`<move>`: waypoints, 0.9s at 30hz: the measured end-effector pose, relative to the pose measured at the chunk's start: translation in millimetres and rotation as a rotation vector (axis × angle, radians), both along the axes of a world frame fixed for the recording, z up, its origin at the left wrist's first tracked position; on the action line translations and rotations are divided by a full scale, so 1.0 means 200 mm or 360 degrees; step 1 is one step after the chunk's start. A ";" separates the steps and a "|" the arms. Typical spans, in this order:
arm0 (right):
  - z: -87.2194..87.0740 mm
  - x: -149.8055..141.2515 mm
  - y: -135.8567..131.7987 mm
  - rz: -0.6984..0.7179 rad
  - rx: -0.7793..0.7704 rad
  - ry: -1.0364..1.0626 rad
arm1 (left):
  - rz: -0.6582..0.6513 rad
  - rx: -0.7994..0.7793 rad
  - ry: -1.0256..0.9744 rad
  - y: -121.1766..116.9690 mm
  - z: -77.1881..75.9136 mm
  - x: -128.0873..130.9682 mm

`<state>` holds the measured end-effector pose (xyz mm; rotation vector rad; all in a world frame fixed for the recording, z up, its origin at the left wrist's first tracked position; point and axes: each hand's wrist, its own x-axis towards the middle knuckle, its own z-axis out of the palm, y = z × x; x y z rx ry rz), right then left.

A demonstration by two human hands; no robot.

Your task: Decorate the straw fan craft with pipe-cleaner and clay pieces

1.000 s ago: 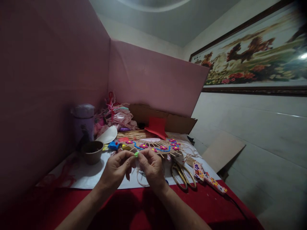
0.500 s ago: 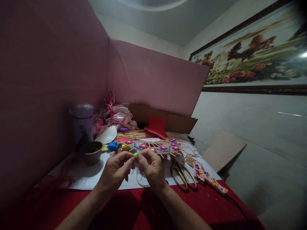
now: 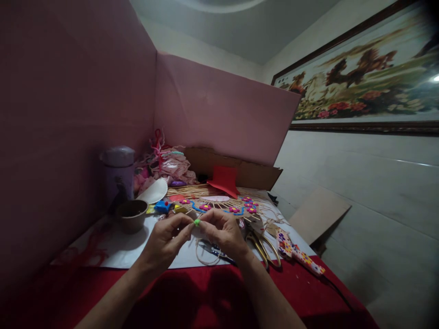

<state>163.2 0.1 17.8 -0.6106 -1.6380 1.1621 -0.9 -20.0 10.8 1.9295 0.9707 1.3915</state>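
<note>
A small bright green lump of what looks like modelling clay [image 3: 196, 222] is pinched between the fingertips of both hands. My left hand [image 3: 166, 242] holds it from the left with thumb and forefinger. From the right, my right hand [image 3: 226, 234] grips it in the same way. Just behind the hands lies a fan-shaped cardboard piece with thin sticks, a blue wavy line and pink-and-yellow flowers [image 3: 235, 210]; my fingers hide part of it. Under the right hand are a loop of twine [image 3: 206, 263] and a dark slim tool [image 3: 216, 251], partly covered.
Gold-handled scissors [image 3: 264, 251] and a flower-patterned glue gun [image 3: 298, 257] with a cord lie at right. At left stand a brown pot [image 3: 132, 219] and a lilac flask [image 3: 118, 178]. A blue packet [image 3: 162, 207], white paper plate [image 3: 156, 191] and red sheet [image 3: 224, 179] lie further back.
Both hands have shifted slightly right, still pinching the green lump. My right hand has moved further right and turned, uncovering more of the dark tool and covering part of the scissors.
</note>
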 end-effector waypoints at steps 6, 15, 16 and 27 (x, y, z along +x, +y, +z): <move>-0.03 -0.05 0.00 -0.0017 -0.0064 0.0103 | 0.0143 0.0067 0.0014 0.00 -0.01 0.01; -0.09 -0.08 0.01 -0.0337 0.0156 -0.0149 | 0.0372 0.0420 0.0328 0.01 -0.05 0.01; -0.10 -0.09 0.00 -0.0494 0.0356 -0.0291 | 0.0407 0.0445 0.0356 0.02 -0.05 0.01; -0.09 -0.10 -0.02 -0.0531 0.0328 -0.0145 | -0.0126 -0.0280 -0.0418 0.03 -0.05 0.04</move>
